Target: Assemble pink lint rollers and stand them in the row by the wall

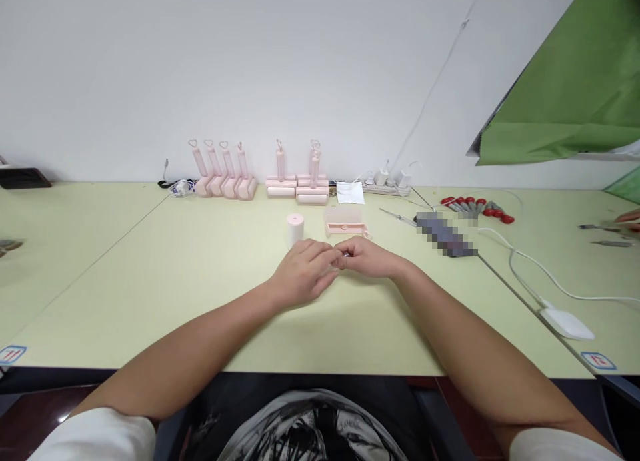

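Note:
My left hand (305,272) and my right hand (367,257) meet above the middle of the table. Both have their fingers curled round a small, partly see-through object (336,263), mostly hidden by the fingers. Just behind my left hand stands a white roll (295,230) with a pale pink top, its lower part covered by the hand. Beyond my right hand lies an open pink case (345,229) with a clear lid raised at its back.
Pink lint rollers (227,181) with upright handles line the wall, more (313,193) beside them. A power strip (387,189), a blurred-out phone (447,235), red-tipped tools (465,203) and a white charger (567,322) lie rightward. Another person's hand (629,218) shows at the right edge.

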Action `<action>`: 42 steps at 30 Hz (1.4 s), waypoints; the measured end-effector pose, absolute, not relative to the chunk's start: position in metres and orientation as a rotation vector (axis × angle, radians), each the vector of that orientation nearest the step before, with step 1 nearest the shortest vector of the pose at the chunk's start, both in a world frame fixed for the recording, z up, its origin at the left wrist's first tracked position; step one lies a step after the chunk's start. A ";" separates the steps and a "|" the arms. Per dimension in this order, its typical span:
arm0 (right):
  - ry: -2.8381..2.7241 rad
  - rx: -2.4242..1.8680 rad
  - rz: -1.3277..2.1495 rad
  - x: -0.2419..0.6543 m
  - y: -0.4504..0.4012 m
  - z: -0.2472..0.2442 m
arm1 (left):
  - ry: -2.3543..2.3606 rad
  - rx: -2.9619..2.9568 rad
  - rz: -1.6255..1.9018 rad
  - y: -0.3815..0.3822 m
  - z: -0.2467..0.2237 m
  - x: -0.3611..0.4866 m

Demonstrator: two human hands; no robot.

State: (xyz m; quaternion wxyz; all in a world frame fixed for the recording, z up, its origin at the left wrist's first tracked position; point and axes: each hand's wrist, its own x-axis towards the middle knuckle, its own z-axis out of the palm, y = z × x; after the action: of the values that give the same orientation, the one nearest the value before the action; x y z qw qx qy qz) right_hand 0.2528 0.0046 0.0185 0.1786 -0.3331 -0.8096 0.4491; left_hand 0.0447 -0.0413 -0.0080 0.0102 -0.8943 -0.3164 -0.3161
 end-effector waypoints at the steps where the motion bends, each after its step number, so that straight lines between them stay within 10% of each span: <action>1: -2.276 -0.935 1.263 0.251 0.004 0.018 | -1.089 -2.796 -0.957 -0.040 -0.008 0.045; 8: -2.103 -1.082 1.262 0.245 0.002 0.017 | -1.707 -2.956 -0.691 -0.039 -0.007 0.045; 18: -1.753 -1.792 0.348 0.283 0.039 0.012 | -1.702 -2.922 -1.093 -0.035 -0.013 0.040; 25: -1.881 -2.072 0.358 0.293 0.047 0.008 | -1.586 -2.899 -1.178 -0.035 -0.012 0.035; 42: -1.703 -0.903 1.190 0.248 0.003 0.021 | -1.536 -2.882 -1.109 -0.029 -0.013 0.033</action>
State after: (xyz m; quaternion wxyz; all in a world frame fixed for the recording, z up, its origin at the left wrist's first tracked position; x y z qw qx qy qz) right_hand 0.2479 0.0030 0.0210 0.4242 -0.3610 -0.6807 0.4758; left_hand 0.0328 -0.0293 -0.0131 -0.1528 -0.8258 -0.4402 -0.3177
